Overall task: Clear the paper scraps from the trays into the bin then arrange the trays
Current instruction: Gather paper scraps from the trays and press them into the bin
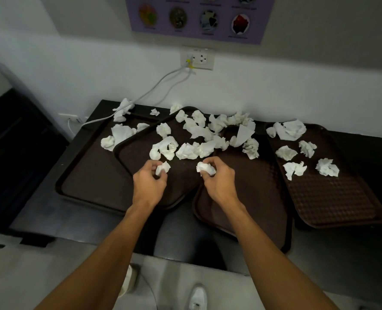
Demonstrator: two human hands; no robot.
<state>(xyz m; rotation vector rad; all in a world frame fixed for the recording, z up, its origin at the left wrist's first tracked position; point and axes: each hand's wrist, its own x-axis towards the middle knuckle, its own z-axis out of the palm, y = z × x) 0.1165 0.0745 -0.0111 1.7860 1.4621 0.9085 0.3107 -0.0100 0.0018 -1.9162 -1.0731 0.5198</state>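
Centre of frame: my left hand (148, 183), fingers curled, pinches a small crumpled paper scrap (162, 168) between thumb and fingertips. Just to its right, my right hand (220, 183) is closed in the same way round a second scrap (205, 168), which is bunched against the fingers. The two hands are near each other but apart, and both forearms run in from the lower edge.

Beneath the hands: the second tray (140, 153), which is brown, turned at an angle and laid over the right edge of the left tray (91, 175). Its near corner meets the third tray (252, 191) directly under my right hand. I cannot tell which of these two lies on top.

Just beyond the hands: a dense heap of white scraps (199, 133), spread across the far halves of the second and third trays.

Left of centre: a few scraps (118, 135) on the far end of the left tray.

Right of frame: the fourth tray (333, 198), with a textured surface, set beside the third. Loose scraps (297, 153) lie over its far half.

All four trays lie on a black table (40, 211) against a white wall.

Upper centre: a wall socket (197, 60), with a pale cable (154, 90) running down to the table's far left corner. Above it is a purple poster (199, 19).

Lower edge: my white shoe (198, 296) on a grey floor.
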